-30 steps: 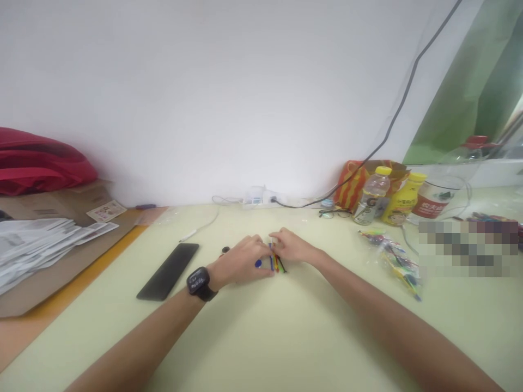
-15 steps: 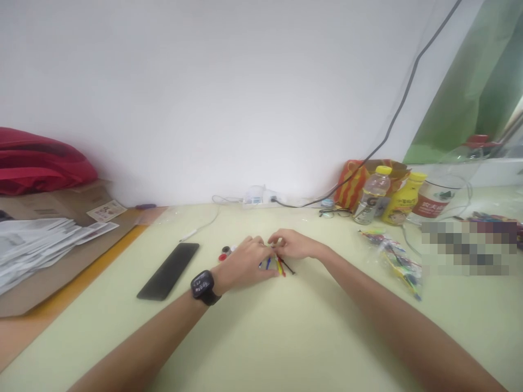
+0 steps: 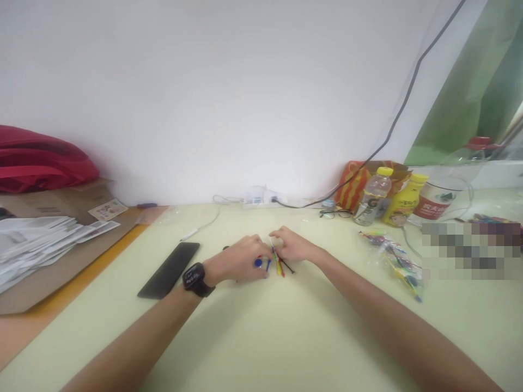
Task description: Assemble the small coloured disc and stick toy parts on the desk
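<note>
My left hand (image 3: pixel 245 258), with a black watch (image 3: pixel 198 279) on its wrist, curls over small plastic pieces. Between its thumb and fingers show a blue disc (image 3: pixel 258 262) and a thin blue stick (image 3: pixel 268 265); whether they are gripped or lie on the table is unclear. Close by on the right, my right hand (image 3: pixel 291 245) has its fingers bent in a pinch by a small whitish piece (image 3: pixel 272 241), too blurred to name. Under the hands, yellow and red sticks (image 3: pixel 281 268) and a black stick (image 3: pixel 288 266) fan out on the table.
A black phone-like slab (image 3: pixel 169 270) lies left. Bagged colourful pieces (image 3: pixel 392 261), glasses (image 3: pixel 335 213) and bottles (image 3: pixel 371 197) stand or lie right. A power strip (image 3: pixel 261 197) sits against the wall. Papers (image 3: pixel 44 239) and cardboard (image 3: pixel 81 250) cover the left side.
My left hand has shifted slightly left, its thumb drawn back, so the blue disc now shows. It now covers most of the small round pieces at its left. My right hand barely moved.
</note>
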`<state>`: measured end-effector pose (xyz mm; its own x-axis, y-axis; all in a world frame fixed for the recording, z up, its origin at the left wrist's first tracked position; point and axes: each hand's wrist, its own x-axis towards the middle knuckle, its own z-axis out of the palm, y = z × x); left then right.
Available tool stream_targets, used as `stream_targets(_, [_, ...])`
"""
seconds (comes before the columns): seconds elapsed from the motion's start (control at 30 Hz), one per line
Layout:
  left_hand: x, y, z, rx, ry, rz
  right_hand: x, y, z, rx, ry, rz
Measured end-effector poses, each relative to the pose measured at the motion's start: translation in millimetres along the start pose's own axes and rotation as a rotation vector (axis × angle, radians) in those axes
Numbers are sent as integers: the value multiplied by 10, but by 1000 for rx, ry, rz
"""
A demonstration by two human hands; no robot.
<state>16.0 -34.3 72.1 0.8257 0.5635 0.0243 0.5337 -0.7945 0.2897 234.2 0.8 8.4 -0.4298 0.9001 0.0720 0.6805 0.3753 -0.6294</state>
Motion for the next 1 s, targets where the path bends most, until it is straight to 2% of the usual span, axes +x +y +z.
stream_targets(0.2, [34, -30, 96, -2, 26, 33, 13, 49, 9, 53, -46, -174])
stream_targets(0.33, [52, -11, 153, 62, 87, 3, 14, 14, -28, 64, -65, -180])
stream_targets(0.47, [64, 7, 175, 113, 115, -12, -10, -30, -111, 65, -73, -121])
stream_targets(0.6, [55, 33, 162, 111, 149, -11, -55, -58, -265, 54, -62, 13])
stream_targets(0.73, [32, 75, 192, 129, 156, -15, -129, -96, -393, 69, -192, 108])
stream_targets(0.87, [9, 79, 239, 124, 126, -15, -177, -173, -385, 94, -288, 149])
stream_targets(1.0, [11, 77, 223, 96, 110, 7, -164, -221, -314, 106, -265, 178])
